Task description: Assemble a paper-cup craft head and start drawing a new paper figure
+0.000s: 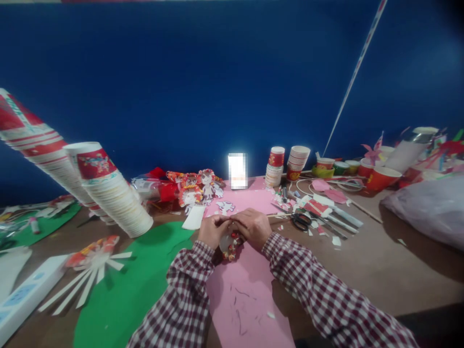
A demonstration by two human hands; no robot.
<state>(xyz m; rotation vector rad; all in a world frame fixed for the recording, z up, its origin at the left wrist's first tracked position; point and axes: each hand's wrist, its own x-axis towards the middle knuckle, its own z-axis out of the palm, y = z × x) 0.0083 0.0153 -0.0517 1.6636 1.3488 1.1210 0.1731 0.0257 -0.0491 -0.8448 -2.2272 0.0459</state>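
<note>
Sitting between the two hands, just nearer the wearer than their meeting fingertips, a small round piece with red-and-gold trim (229, 255) shows no clear long axis. Its pale face is toward the left hand (213, 231), its trim toward the right hand (255, 226); neither is plainly nearer. Each grip looks narrow, pinched on the piece's far edge, though the exact contact is hidden. Below is a pink sheet (250, 302); beyond, a paper cut-out (225, 207); rightward on the desk (366, 275), black-handled scissors (300, 221).
</note>
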